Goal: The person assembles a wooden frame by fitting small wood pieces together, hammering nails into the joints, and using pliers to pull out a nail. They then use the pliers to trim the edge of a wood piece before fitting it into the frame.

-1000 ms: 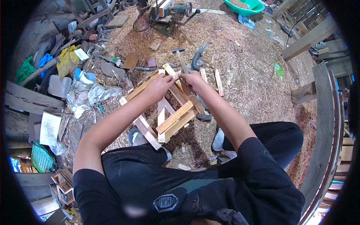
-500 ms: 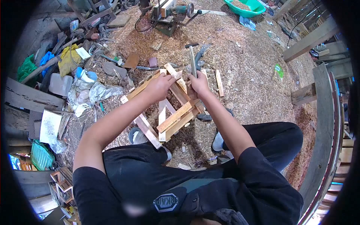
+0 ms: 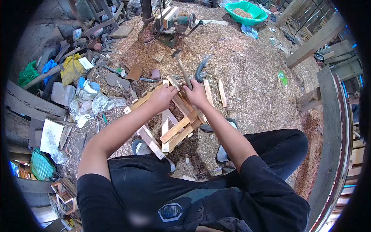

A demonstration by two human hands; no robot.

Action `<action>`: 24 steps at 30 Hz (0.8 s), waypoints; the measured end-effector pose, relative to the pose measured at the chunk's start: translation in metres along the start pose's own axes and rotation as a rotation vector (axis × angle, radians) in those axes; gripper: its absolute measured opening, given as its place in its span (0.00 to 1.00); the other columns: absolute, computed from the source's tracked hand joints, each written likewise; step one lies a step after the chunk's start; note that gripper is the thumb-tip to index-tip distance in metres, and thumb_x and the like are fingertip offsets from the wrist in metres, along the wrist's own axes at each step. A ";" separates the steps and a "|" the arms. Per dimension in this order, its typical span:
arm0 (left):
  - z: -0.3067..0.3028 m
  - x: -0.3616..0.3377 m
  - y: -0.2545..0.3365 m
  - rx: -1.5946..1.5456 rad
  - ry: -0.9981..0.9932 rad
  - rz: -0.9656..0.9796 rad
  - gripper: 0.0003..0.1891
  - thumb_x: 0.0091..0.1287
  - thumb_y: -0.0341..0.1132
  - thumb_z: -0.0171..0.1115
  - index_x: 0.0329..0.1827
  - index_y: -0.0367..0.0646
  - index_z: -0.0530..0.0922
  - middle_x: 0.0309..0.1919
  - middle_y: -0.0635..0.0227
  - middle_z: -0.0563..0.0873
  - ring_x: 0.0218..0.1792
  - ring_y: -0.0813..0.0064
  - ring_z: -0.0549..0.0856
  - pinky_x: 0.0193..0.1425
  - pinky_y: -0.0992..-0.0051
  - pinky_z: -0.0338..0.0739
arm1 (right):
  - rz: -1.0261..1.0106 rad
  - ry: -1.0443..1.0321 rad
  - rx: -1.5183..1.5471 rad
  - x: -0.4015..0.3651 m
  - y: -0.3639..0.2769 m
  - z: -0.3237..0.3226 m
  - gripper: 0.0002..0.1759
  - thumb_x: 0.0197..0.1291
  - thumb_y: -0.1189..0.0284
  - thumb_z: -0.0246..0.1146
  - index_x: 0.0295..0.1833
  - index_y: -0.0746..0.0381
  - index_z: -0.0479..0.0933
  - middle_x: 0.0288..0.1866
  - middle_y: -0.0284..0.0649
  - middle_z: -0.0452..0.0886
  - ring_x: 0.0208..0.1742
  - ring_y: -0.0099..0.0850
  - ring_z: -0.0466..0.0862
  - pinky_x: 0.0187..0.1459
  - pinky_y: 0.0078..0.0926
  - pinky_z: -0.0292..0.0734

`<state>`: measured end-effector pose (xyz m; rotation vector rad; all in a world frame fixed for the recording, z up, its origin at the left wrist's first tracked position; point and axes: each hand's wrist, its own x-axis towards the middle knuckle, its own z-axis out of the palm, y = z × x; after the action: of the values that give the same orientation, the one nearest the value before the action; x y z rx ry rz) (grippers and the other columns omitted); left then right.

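Note:
A wooden frame of pale and reddish slats [image 3: 174, 133] stands on the shavings between my feet. My left hand [image 3: 163, 96] is closed at its far top corner, fingers pressed on the wood; whether something small is between them is too small to tell. Just right of it, my right hand [image 3: 196, 94] grips the wooden handle of a hammer [image 3: 183, 69], whose dark head points up and away to the left. The right fingers are close to the left ones and the frame's top piece.
Loose wood strips [image 3: 222, 93] lie right of the frame, near a dark curved tool [image 3: 200, 72]. A machine with a handwheel [image 3: 174, 23] stands beyond, and a green basin [image 3: 247, 13] holds shavings. Plastic bags and scrap [image 3: 89, 96] lie left. Wooden beams [image 3: 328, 150] run along the right.
My right hand and the hammer have moved left, toward my left hand, and the hammer now leans left. The view has shifted slightly.

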<state>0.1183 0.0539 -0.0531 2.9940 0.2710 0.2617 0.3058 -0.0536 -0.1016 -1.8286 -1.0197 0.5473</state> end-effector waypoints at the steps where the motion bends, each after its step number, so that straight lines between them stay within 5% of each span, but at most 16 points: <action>1: -0.001 0.000 0.001 0.004 -0.019 -0.015 0.23 0.58 0.24 0.65 0.60 0.41 0.81 0.56 0.64 0.84 0.57 0.57 0.82 0.57 0.61 0.87 | -0.004 0.014 -0.004 0.003 0.004 0.002 0.16 0.65 0.68 0.69 0.55 0.62 0.82 0.47 0.56 0.90 0.52 0.57 0.89 0.53 0.46 0.83; 11: 0.007 -0.001 -0.003 0.007 -0.005 -0.009 0.22 0.57 0.24 0.65 0.58 0.39 0.82 0.54 0.62 0.84 0.56 0.56 0.83 0.55 0.61 0.87 | -0.060 0.021 -0.178 0.024 -0.018 0.006 0.23 0.49 0.66 0.84 0.46 0.63 0.82 0.39 0.50 0.90 0.44 0.53 0.91 0.46 0.47 0.83; 19: 0.013 -0.003 -0.020 -0.070 0.027 0.005 0.28 0.56 0.22 0.67 0.64 0.41 0.83 0.61 0.59 0.85 0.57 0.52 0.84 0.60 0.58 0.85 | -0.117 0.007 -0.193 0.025 -0.012 0.009 0.22 0.50 0.66 0.84 0.44 0.63 0.81 0.40 0.51 0.89 0.44 0.54 0.89 0.46 0.48 0.83; 21: 0.015 0.002 -0.041 -0.516 -0.022 -0.069 0.29 0.57 0.19 0.64 0.66 0.43 0.82 0.61 0.57 0.84 0.58 0.52 0.85 0.63 0.60 0.84 | -0.127 0.013 -0.209 0.023 -0.016 0.006 0.22 0.50 0.66 0.84 0.45 0.63 0.81 0.40 0.52 0.89 0.45 0.55 0.89 0.47 0.48 0.83; 22: -0.008 -0.004 -0.024 -0.890 0.086 -0.265 0.27 0.60 0.18 0.61 0.66 0.41 0.82 0.59 0.57 0.85 0.60 0.55 0.86 0.66 0.62 0.82 | -0.106 -0.004 -0.213 0.022 -0.018 0.006 0.23 0.51 0.66 0.84 0.46 0.63 0.81 0.41 0.53 0.89 0.46 0.55 0.89 0.48 0.48 0.83; 23: -0.011 -0.014 -0.043 -0.677 0.139 -0.192 0.24 0.69 0.17 0.56 0.68 0.41 0.79 0.64 0.61 0.83 0.65 0.68 0.85 0.67 0.66 0.83 | -0.084 -0.017 -0.218 0.022 -0.021 0.005 0.23 0.51 0.66 0.84 0.47 0.63 0.81 0.42 0.53 0.89 0.47 0.56 0.89 0.49 0.49 0.83; 24: -0.007 -0.019 -0.060 -0.652 0.197 -0.240 0.23 0.70 0.18 0.58 0.67 0.41 0.79 0.62 0.62 0.84 0.63 0.69 0.86 0.65 0.67 0.84 | -0.078 -0.011 -0.217 0.022 -0.019 0.005 0.23 0.51 0.66 0.84 0.47 0.63 0.81 0.42 0.53 0.89 0.47 0.56 0.89 0.49 0.49 0.83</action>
<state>0.0890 0.1096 -0.0576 2.2725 0.4572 0.5055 0.3067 -0.0285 -0.0857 -1.9662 -1.1909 0.4133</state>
